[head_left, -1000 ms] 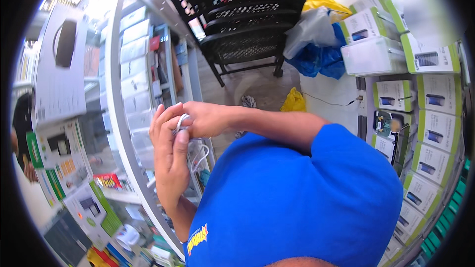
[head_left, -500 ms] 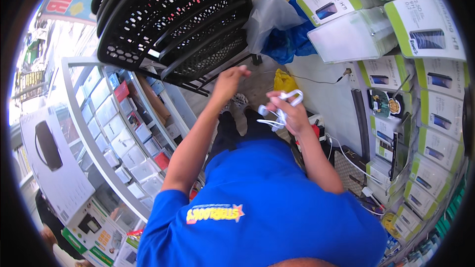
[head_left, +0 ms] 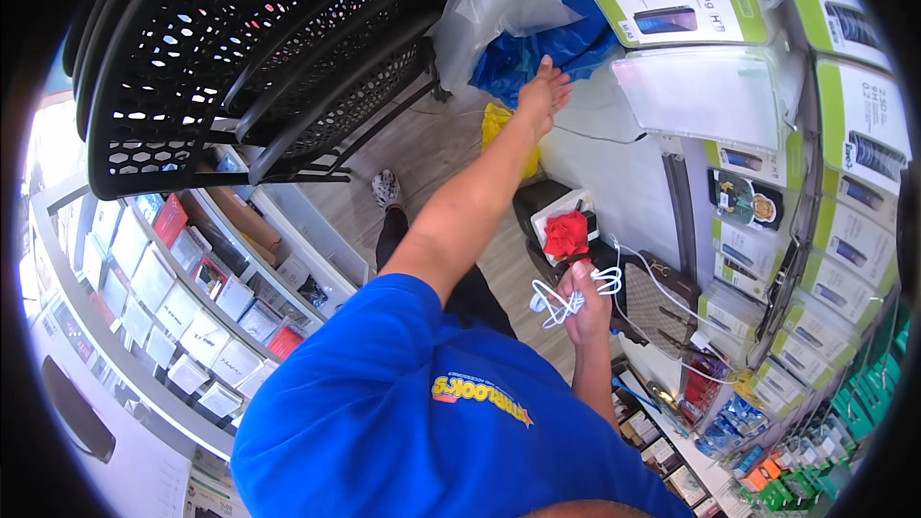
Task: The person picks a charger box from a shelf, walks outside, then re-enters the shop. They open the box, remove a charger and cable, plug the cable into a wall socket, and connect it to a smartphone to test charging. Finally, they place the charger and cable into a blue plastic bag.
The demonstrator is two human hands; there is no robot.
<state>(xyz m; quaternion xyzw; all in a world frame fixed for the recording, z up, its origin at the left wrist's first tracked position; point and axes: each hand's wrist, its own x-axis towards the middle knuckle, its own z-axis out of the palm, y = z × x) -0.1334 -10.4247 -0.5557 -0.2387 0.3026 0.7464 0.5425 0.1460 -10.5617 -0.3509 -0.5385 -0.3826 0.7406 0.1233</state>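
Observation:
My left hand [head_left: 545, 98] is stretched out far ahead with its fingers apart and holds nothing. Its fingertips overlap a blue plastic bag [head_left: 523, 50], though I cannot tell if they touch it. A whitish translucent plastic bag [head_left: 494, 5] lies beside the blue one. Closer to my body, my right hand [head_left: 588, 312] is closed around a looped white cable [head_left: 554, 307], whose loops stick out on both sides of the fingers. Just beyond that hand is a red crumpled or petalled object [head_left: 566, 233] by a white box.
Stacked black perforated plastic chairs [head_left: 288, 67] stand at the upper left. A glass display case [head_left: 163, 297] with boxed goods runs along the left. Green-and-white screen protector packs [head_left: 672, 0] hang on the right wall. A yellow bag [head_left: 494, 125] and a brown patterned bag [head_left: 662, 302] sit low.
My left hand has moved forward and right, from above my feet to the plastic bags, and its fingers have spread. My right hand still holds the cable. The view has turned right.

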